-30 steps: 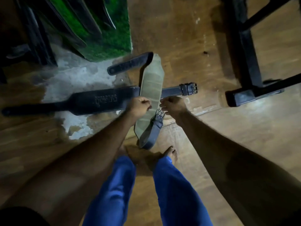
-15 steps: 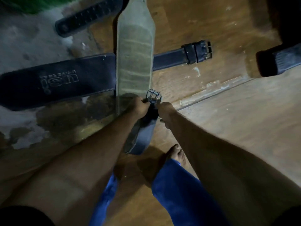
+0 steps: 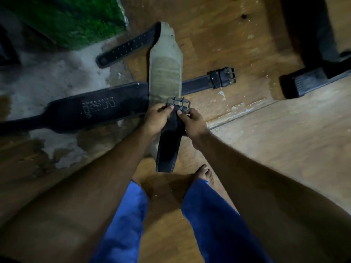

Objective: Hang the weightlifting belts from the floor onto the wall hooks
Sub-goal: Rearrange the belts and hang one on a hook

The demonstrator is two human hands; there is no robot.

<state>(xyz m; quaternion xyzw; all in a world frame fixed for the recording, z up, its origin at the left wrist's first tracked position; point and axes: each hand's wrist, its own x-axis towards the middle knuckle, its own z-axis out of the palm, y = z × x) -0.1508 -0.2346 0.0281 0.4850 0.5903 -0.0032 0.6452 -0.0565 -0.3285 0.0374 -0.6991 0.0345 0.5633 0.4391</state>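
Two weightlifting belts lie crossed on the floor. The upper belt (image 3: pixel 165 67) shows its pale green-grey inner face; its dark strap end is folded back toward me, with a metal buckle (image 3: pixel 178 102) at the fold. My left hand (image 3: pixel 157 118) and my right hand (image 3: pixel 191 121) both pinch this strap just below the buckle. Underneath runs a black belt (image 3: pixel 98 109) with white lettering, its double buckle (image 3: pixel 225 76) at the right. No wall hooks are in view.
Green turf (image 3: pixel 76 21) covers the far left corner. Black metal equipment legs with a rubber foot (image 3: pixel 296 84) stand at the far right. My bare feet and blue trouser legs (image 3: pixel 209 215) are just behind the belt. The floor is wood with a worn grey patch.
The view has pulled back a little. The folded strap end has been flattened along the belt, and both hands have shifted up to pinch it right under the buckle.
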